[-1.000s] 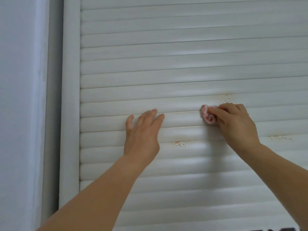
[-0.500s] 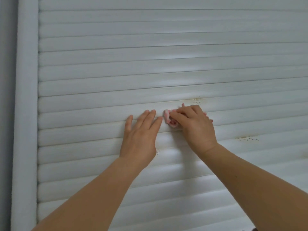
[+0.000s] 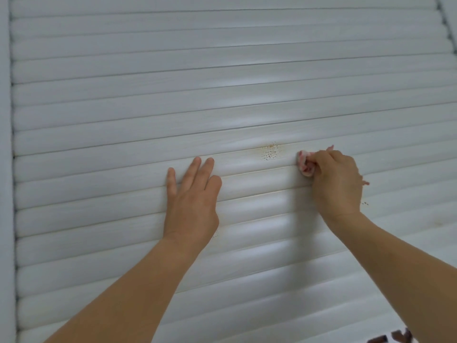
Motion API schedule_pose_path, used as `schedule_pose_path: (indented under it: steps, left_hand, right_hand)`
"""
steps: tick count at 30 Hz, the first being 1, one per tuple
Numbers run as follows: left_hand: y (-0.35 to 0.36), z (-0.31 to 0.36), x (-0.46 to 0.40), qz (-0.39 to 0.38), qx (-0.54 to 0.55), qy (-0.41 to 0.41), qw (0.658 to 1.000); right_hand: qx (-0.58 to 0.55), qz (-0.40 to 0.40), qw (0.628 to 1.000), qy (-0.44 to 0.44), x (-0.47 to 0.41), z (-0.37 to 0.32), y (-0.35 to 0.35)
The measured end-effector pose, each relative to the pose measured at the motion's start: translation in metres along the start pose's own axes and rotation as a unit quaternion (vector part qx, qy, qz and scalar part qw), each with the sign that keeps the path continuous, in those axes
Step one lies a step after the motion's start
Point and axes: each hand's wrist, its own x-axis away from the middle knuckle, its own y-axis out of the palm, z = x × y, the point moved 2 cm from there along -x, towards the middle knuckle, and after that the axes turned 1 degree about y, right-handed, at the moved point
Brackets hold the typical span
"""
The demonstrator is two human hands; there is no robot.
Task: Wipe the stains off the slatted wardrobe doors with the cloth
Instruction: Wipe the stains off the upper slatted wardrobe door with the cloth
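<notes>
A white slatted wardrobe door fills the view. A patch of brown speckled stain sits on a slat near the middle. My right hand grips a bunched pink-and-white cloth and presses it on the slat just right of that stain. My left hand lies flat on the slats with straight fingers, left of the stain. A few small specks show beside my right wrist, and faint specks peek out by my left wrist.
The door's white frame runs down the left edge. A dark seam slants at the top right corner. Dark brown shapes show at the bottom right edge.
My right hand with the cloth swept left along the slat toward my left hand, then back to the right, uncovering the stain. The view shifted right along the door. My left hand stayed flat.
</notes>
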Motion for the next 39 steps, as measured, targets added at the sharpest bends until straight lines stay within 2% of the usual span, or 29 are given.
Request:
schedule_pose_path:
  steps: [5,8,13,18,22,24,25,28,32,35,39]
  left_hand:
    - [0.001,-0.003,0.000,-0.021,0.002,-0.005,1.000]
    - [0.000,-0.003,0.000,-0.027,-0.005,-0.007,1.000]
    - [-0.003,-0.005,-0.002,-0.009,-0.033,0.013,0.999]
    - [-0.002,-0.002,-0.006,0.021,-0.047,0.023,0.998]
    - [-0.001,0.002,-0.008,0.034,-0.034,0.014,0.999]
    - [-0.002,0.002,-0.008,0.036,-0.031,0.013,0.999]
    - [-0.002,0.001,-0.008,0.038,-0.031,0.014,0.999]
    - [-0.002,-0.001,-0.007,0.039,-0.036,0.016,0.998]
    - [-0.002,-0.004,-0.006,0.042,-0.044,0.017,0.998]
    - [-0.004,-0.006,-0.006,0.052,-0.062,0.035,0.996]
    - [-0.005,-0.008,-0.007,0.065,-0.094,0.071,0.991]
  right_hand:
    - [-0.078,0.018,0.989,-0.125,0.023,-0.062,0.008]
    - [-0.066,0.025,0.977,-0.203,0.031,-0.095,0.019]
    - [-0.049,0.010,0.961,-0.272,0.023,-0.082,0.020]
    - [-0.060,0.003,0.983,-0.174,0.007,-0.032,0.009]
    - [-0.107,0.020,0.994,-0.010,0.002,-0.013,0.001]
    - [-0.164,0.038,0.983,0.079,-0.001,-0.022,0.003]
    - [-0.163,0.039,0.982,0.089,-0.002,-0.029,0.005]
    - [-0.112,0.015,0.993,0.035,-0.004,-0.056,0.012]
    - [-0.070,-0.017,0.986,-0.148,-0.002,-0.107,0.021]
    - [-0.013,-0.022,0.984,-0.178,-0.005,-0.115,0.027]
    - [0.057,-0.012,0.979,-0.196,-0.017,-0.084,0.023]
